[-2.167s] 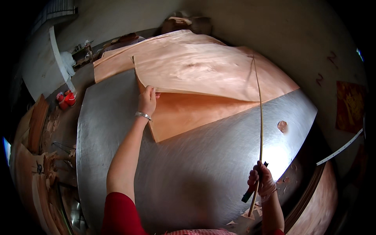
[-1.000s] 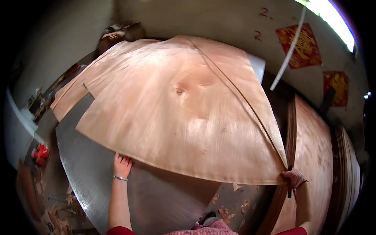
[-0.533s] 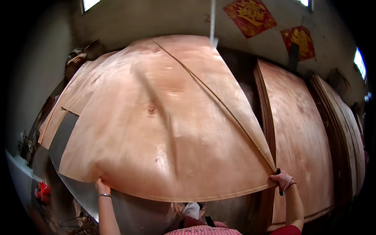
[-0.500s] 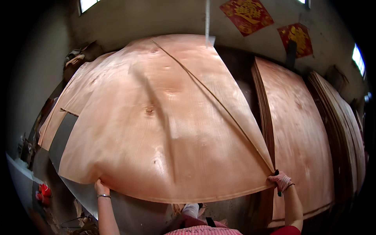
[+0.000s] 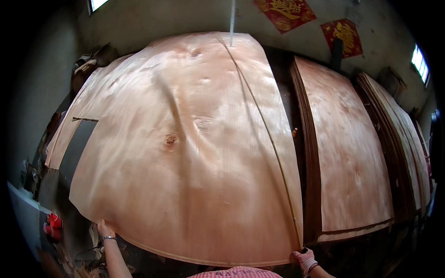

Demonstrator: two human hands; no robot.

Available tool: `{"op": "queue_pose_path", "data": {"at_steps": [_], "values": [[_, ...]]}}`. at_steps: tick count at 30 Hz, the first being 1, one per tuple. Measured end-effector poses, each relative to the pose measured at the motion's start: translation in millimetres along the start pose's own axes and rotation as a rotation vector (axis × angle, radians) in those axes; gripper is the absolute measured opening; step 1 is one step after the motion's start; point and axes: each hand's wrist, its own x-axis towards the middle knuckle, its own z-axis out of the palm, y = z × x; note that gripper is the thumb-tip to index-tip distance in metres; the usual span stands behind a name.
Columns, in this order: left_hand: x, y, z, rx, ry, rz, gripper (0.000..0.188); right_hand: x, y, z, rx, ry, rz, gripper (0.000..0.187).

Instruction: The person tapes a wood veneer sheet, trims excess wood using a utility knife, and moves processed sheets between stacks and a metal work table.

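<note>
A broad, thin sheet of pale pinkish wood veneer (image 5: 218, 185) spreads in front of me, rippled, with a dark knot left of its middle. My left hand (image 5: 105, 229), bare with a bracelet at the wrist, is closed on its near left edge. At the near right corner my right hand (image 5: 304, 261), in a pink and white glove, is closed around the near end of a long thin rod (image 5: 273, 143). A small dark piece shows by its fingers; whether they also pinch the sheet is hidden. The rod slants over the sheet toward its far edge.
Stacks of veneer (image 5: 350, 153) and further sheets (image 5: 394, 134) stand on the right, a dark gap before them. Red shoes (image 5: 54, 221) and scraps lie at lower left. A grey surface (image 5: 76, 146) shows beside the sheet. Red posters (image 5: 341, 38) hang on the back wall.
The sheet's near edge has come closer to me. My right hand has moved left and nearer, my left hand slightly left and nearer. The rod now lies steeper across the sheet.
</note>
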Motion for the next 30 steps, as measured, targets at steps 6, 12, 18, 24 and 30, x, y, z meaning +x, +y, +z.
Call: {"op": "queue_pose_path", "data": {"at_steps": [6,12,18,24,30], "values": [[-69,12,55,0.19,0.126,0.023,0.023,1,-32,-6,-0.253,0.271,-0.36,0.024],[-131,-25,81,0.025,0.148,-0.232,0.031,31,-179,40,-0.118,0.099,-0.593,0.013],[-270,11,104,0.234,-0.038,-0.222,0.017,22,-307,227,0.007,-0.182,-0.568,0.031],[-351,26,81,0.285,-0.085,-0.121,0.015,-23,-386,393,-0.467,-0.503,-0.938,0.043],[-414,127,45,-0.038,-0.32,0.249,0.021,-45,-357,454,-1.103,-0.035,-1.334,0.043]]}}
